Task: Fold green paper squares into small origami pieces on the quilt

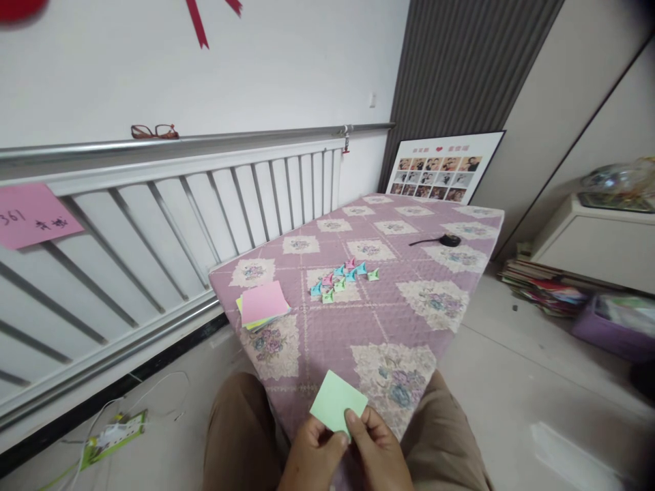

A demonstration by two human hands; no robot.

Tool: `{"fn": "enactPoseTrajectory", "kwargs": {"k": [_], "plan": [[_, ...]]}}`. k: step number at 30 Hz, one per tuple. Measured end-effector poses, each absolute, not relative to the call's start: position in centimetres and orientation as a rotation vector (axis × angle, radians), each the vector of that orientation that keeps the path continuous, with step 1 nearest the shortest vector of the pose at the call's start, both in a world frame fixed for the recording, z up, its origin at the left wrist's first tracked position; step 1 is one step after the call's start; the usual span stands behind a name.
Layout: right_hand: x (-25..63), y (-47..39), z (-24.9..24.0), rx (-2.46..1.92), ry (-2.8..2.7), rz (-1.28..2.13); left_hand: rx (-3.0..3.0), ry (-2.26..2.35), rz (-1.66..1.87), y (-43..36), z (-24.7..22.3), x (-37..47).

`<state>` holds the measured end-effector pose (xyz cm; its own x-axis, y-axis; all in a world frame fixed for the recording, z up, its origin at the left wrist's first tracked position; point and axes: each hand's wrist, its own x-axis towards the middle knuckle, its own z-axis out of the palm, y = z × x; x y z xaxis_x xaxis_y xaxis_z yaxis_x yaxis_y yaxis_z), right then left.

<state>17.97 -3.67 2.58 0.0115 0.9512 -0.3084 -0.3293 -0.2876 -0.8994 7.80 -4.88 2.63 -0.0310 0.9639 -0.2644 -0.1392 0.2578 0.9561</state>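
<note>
My left hand (313, 455) pinches the lower left edge of a light green square of paper (335, 401). On the paper's lower right side, my right hand (376, 447) grips it too, its thumb lying on top near the bottom corner. The paper is held tilted above the near end of the table, and whether it has more than one layer cannot be seen. Farther off lies a group of several small pink, blue and green pieces (340, 284), too small to name surely. To their left is a stack of coloured paper sheets (263, 303), pink on top.
A purple flowered cloth (327, 341) covers the table. A black tape measure (450, 240) lies at the right. Along the left runs a white radiator (266, 198), with glasses (154, 131) on the pipe above. A power strip (115, 436) with cables is on the floor.
</note>
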Motion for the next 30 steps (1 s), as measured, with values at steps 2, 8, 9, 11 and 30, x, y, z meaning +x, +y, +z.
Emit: {"fn": "enactPoseTrajectory", "kwargs": {"k": [2, 8, 9, 11, 30], "plan": [[18.2, -3.7, 2.8, -1.202, -0.766, 1.523, 0.893, 1.293, 1.096, -4.9, 2.3, 7.5], [19.0, -3.4, 2.5, -1.265, -0.749, 1.451, 0.845, 1.349, 1.206, -4.3, 2.5, 5.3], [19.0, -3.4, 2.4, -1.27, -0.75, 1.451, 0.829, 1.335, 1.221, -4.2, 2.6, 5.1], [18.9, -3.5, 2.2, -1.27, -0.754, 1.458, 0.844, 1.31, 1.197, -4.0, 2.7, 4.9], [18.9, -3.6, 2.9, -1.304, -0.869, 1.382, 0.878, 1.235, 1.061, -4.4, 2.0, 5.9]]}}
